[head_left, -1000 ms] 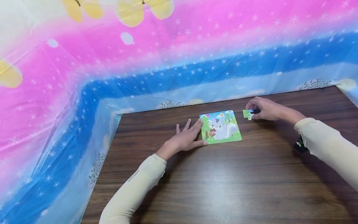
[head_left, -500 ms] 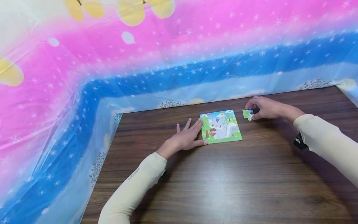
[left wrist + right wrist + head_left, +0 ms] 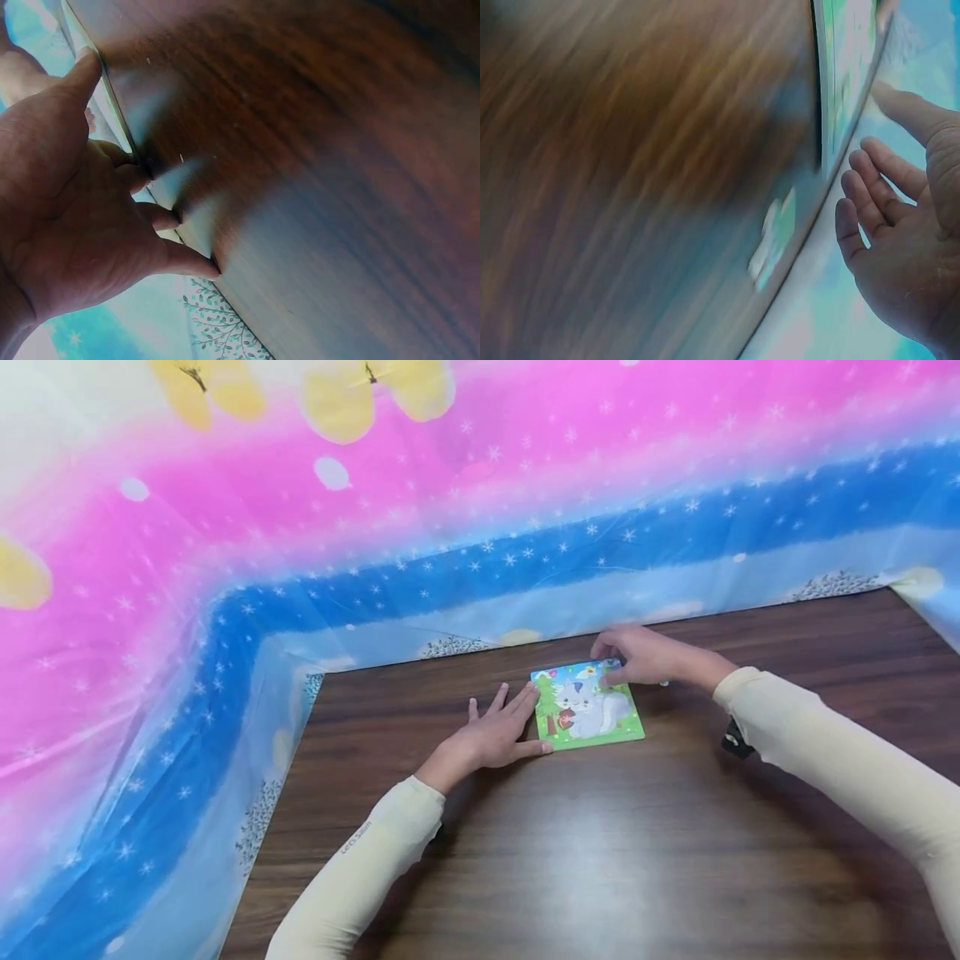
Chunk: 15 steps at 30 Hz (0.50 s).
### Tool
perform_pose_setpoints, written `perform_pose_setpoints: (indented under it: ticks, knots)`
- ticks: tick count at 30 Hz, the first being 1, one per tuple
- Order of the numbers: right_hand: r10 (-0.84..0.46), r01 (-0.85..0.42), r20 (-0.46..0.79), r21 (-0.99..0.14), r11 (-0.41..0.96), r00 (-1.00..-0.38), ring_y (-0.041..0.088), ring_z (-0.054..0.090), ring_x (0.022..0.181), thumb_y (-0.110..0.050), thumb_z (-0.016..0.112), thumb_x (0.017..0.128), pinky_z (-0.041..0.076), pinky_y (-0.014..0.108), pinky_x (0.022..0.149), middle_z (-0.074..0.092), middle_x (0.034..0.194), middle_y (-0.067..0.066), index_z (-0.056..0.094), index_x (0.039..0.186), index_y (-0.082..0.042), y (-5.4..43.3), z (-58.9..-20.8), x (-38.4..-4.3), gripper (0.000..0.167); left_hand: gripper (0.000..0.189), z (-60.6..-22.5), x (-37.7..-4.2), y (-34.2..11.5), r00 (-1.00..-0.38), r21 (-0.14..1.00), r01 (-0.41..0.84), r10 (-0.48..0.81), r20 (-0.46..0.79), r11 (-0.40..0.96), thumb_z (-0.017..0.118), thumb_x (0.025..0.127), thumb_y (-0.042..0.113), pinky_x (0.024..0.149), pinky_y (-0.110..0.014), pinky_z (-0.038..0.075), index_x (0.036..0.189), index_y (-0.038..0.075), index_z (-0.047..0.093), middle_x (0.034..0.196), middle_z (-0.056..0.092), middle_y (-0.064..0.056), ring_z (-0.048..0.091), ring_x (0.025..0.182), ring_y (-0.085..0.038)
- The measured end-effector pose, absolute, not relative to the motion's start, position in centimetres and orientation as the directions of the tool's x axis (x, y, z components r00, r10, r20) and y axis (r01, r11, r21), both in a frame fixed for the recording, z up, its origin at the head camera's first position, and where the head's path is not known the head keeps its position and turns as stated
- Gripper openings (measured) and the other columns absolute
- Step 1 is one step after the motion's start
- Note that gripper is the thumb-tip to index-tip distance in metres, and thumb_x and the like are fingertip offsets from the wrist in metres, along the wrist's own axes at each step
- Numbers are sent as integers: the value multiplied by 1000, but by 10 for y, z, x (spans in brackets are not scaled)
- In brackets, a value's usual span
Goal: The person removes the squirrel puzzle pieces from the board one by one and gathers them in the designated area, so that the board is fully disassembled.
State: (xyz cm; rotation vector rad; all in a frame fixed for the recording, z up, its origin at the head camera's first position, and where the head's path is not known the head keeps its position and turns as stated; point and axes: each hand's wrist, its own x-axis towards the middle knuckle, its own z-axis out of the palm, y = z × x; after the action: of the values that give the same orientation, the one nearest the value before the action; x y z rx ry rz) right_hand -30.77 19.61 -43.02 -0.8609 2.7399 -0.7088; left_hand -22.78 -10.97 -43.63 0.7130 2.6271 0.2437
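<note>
The right wrist view gives what the head view nearly hides: a loose jigsaw piece (image 3: 775,238) lying on the wood-grain table (image 3: 525,852), apart from the squirrel jigsaw puzzle (image 3: 587,714). From the head, only a sliver of that piece peeks out beside the right hand (image 3: 648,656), while the puzzle's picture — grey squirrel, acorn, green trees — shows plainly near the table's far edge.

The right hand reaches in over the puzzle's upper right corner, thumb and fingers pointing left; the wrist view shows its fingers loosely bent and the thumb held away from them, with a visible gap between.

The left hand (image 3: 491,735) lies at the puzzle's left side, fingers spread and straight, thumb at the near left corner. The left wrist view adds its palm side — fingertips at the tabletop, thumb tip against the puzzle's edge.
</note>
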Motion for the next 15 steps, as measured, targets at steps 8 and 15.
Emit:
perform_pose_setpoints:
  ticks: [8,15]
  knots:
    - [-619,-541,-62,-422,727,-783,30,63,117,-29,82,94,54,51,102,63,126,14,67,133,-3,165,-436,-295,49,94,-437,-226,-106,-791,243,444,505,-345,862,51,104,67,126,-77,4,173,25,3,181,-4,5,-4,168,-31]
    - [-583,-525,-87,-346,778,-807,27,62,111,-26,80,94,55,49,97,64,121,12,69,127,-6,151,-431,-297,40,94,-432,-229,-105,-799,174,457,489,-351,872,51,103,67,124,-80,13,173,23,7,181,3,2,2,168,-33]
